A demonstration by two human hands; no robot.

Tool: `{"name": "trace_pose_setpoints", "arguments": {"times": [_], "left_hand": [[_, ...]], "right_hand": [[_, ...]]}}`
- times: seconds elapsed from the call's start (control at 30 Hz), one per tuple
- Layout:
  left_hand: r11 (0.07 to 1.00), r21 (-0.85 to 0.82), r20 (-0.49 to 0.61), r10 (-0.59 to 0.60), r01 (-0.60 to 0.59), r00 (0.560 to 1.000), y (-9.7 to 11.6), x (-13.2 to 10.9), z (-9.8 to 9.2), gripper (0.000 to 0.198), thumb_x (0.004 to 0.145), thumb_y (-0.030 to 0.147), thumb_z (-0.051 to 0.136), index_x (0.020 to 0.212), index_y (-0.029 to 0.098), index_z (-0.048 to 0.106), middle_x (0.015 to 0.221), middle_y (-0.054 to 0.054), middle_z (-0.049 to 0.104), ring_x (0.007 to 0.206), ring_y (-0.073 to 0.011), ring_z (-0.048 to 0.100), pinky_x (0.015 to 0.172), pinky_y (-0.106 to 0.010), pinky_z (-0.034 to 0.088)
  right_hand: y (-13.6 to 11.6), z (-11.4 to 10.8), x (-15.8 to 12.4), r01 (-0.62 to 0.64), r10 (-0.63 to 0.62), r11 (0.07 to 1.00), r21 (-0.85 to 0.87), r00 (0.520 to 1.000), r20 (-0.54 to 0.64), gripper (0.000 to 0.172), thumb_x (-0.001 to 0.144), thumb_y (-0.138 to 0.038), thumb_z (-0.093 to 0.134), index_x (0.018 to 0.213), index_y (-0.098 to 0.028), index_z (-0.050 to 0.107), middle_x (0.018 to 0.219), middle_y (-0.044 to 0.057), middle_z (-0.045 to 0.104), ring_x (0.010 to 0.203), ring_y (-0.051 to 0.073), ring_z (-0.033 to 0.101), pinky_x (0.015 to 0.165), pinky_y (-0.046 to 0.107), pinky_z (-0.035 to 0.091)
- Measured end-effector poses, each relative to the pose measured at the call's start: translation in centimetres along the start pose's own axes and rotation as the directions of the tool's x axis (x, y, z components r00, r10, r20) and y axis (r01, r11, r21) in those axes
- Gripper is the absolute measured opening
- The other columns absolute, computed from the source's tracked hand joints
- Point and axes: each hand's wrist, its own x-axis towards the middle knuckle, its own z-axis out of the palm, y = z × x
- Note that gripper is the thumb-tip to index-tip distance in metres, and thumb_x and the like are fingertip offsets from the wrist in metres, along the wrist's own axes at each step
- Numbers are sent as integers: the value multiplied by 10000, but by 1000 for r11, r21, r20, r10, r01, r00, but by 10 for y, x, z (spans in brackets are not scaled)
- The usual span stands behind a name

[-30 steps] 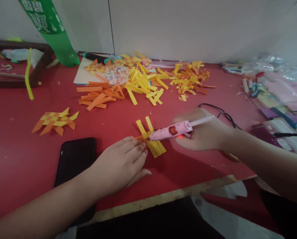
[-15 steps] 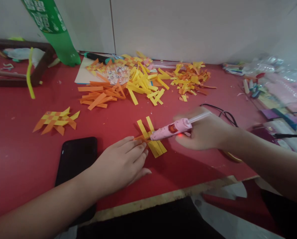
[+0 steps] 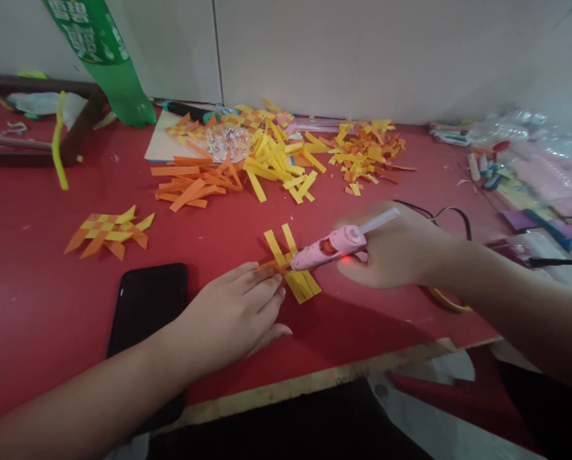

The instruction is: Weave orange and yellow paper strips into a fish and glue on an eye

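Observation:
My right hand (image 3: 394, 255) is wrapped round a pink hot glue gun (image 3: 331, 248), with a clear glue stick (image 3: 380, 220) poking out of its back and a red light glowing underneath. The gun's nozzle rests at or just over a small cross of paper strips; I cannot tell whether it touches. Yellow strips (image 3: 302, 287) run lengthwise there, and an orange strip (image 3: 267, 264) crosses them. My left hand (image 3: 240, 310) lies palm down, fingers stretched out, pressing the orange strip to the table. The gun's tip and my fingers hide the middle of the cross.
A woven paper fish (image 3: 108, 231) and a black phone (image 3: 146, 303) lie left on the red table (image 3: 41, 332). Behind are orange strips (image 3: 194, 185), yellow strips (image 3: 271, 156) and paper scraps (image 3: 369, 153). A green bottle (image 3: 117, 83) stands back left; a cable (image 3: 458, 217) loops at right.
The back of the glue gun and my right hand have shifted slightly left, while the nozzle stays by the strips. The cable at right has moved outward. My left hand stays put.

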Motion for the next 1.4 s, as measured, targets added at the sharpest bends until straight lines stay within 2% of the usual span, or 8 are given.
{"name": "trace_pose_setpoints", "arguments": {"times": [0.17,0.3,0.4,0.57,0.77,0.87,1.03,1.4], "left_hand": [[1000,22,-25,15,-14,1000,0,-1,1,347,955,385,577,1063,84,711,1088,-152,747,1011,-277,699,970,-440,541],[999,40,-3,13,-13,1000,1,2,0,336,935,383,602,1022,77,710,1015,-154,744,936,-280,695,927,-453,546],[999,42,37,18,-20,999,3,4,-2,350,936,400,582,981,76,705,906,-128,734,799,-265,680,792,-433,580],[998,20,-50,-63,64,997,4,4,-4,393,942,404,567,1160,83,632,1054,-141,714,901,-296,661,773,-448,571],[945,-118,-107,-317,305,942,-9,7,0,342,930,302,558,1194,85,555,1196,-177,651,1142,-320,570,996,-502,486],[927,-173,-62,-347,332,936,-15,7,2,186,914,236,530,1065,130,556,1138,-152,666,1154,-312,567,991,-494,490],[948,-148,16,-282,281,959,-15,8,-1,94,849,166,500,922,153,559,997,-130,676,1135,-336,581,957,-501,496],[936,-231,117,-245,266,962,-17,11,-5,361,845,154,468,1154,118,650,1069,-114,689,1051,-295,598,977,-485,451]], "right_hand": [[-5,-15,-2,-58,77,990,-132,987,141,218,690,-352,520,558,-219,407,476,-4,492,411,131,307,444,275,154],[25,-22,-7,-95,104,975,-202,994,36,266,790,-382,530,603,-220,433,532,13,483,476,146,368,500,301,192],[62,-3,-12,-50,83,962,-268,990,114,13,785,-200,549,798,-199,546,747,89,605,670,207,481,626,339,293],[98,34,-27,-53,101,968,-244,977,187,453,802,-16,449,1230,-116,558,1148,199,609,1031,291,517,856,393,337],[53,23,-8,-120,113,991,-54,986,-119,300,836,-103,453,1091,-169,595,1032,142,639,1008,289,564,871,423,396],[18,31,9,-25,48,929,370,997,-53,352,862,-183,504,1210,-231,534,1141,78,672,1045,231,632,886,374,469],[-7,55,24,-88,69,793,603,996,54,572,824,-177,599,1372,-223,440,1190,85,681,1089,202,646,895,344,504],[1,62,0,317,-229,882,349,935,-270,246,918,-94,492,1013,-189,698,1027,59,746,1022,187,662,913,364,540]]}}
